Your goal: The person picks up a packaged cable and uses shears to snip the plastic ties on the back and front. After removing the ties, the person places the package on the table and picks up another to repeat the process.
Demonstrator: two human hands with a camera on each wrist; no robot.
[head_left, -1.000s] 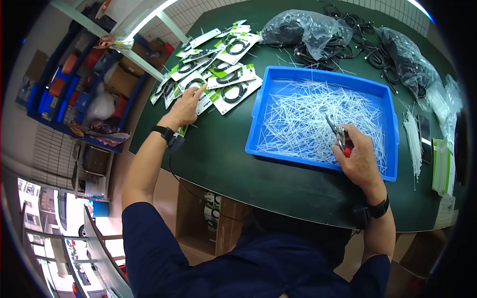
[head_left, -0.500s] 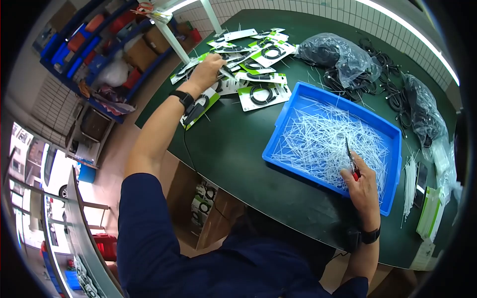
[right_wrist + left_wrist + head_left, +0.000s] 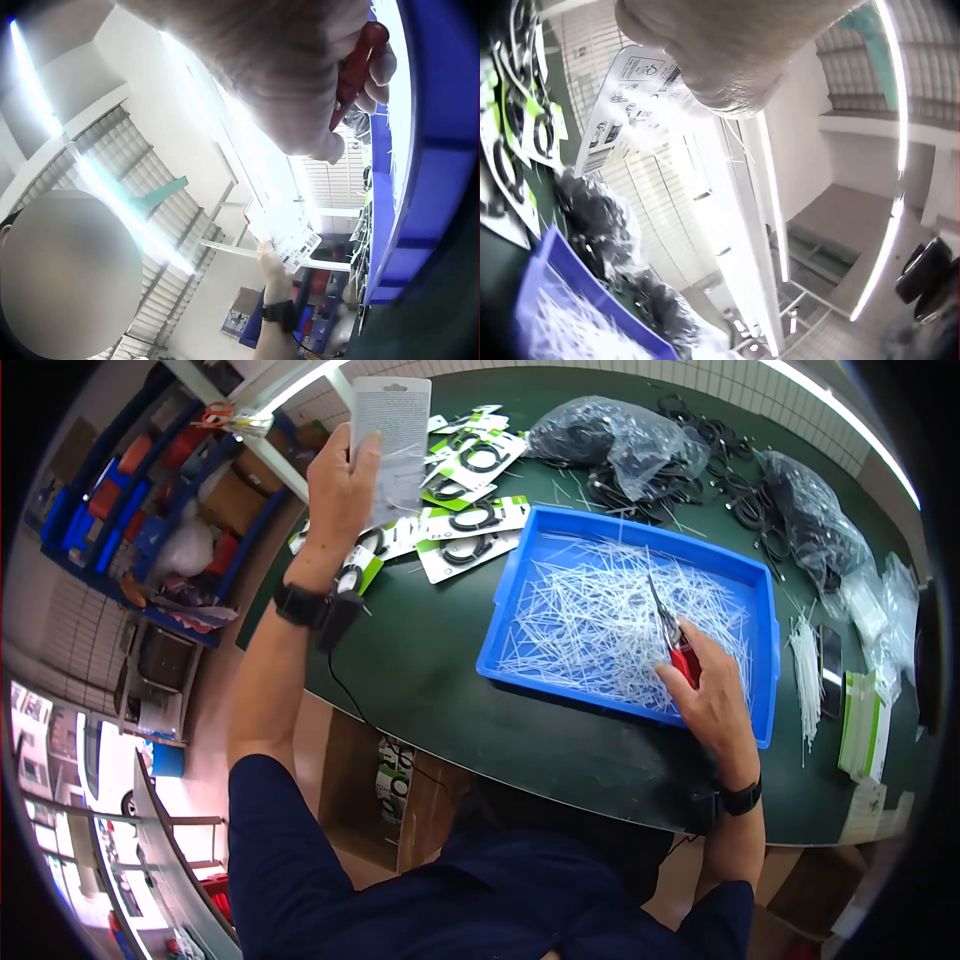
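Observation:
My left hand (image 3: 338, 495) is raised over the left of the table, gripping a packaging card (image 3: 393, 445) with its thumb across the printed back. In the left wrist view, the card (image 3: 626, 109) shows print and a barcode. Red-handled pliers (image 3: 684, 658) sit in my right hand (image 3: 716, 700), jaws pointing away over the blue tray (image 3: 500, 605). In the right wrist view, fingers curl round the red handle (image 3: 364, 64). Thin white plastic strips (image 3: 600, 625) lie loose all over the tray. Beneath the raised hand is a pile of carded black cables (image 3: 470, 550).
Clear bags of black cables (image 3: 620, 440) lie behind the tray, with loose cables (image 3: 755, 510) beside them. On the right are a bundle of white strips (image 3: 806, 670), a dark phone-like slab (image 3: 831, 670) and a stack of green-white cards (image 3: 865, 725). A cord trails from the left wrist.
My left hand has reached into the carded pile and lifted a card up toward the far left. The right hand keeps the pliers over the tray. The head view has swung about.

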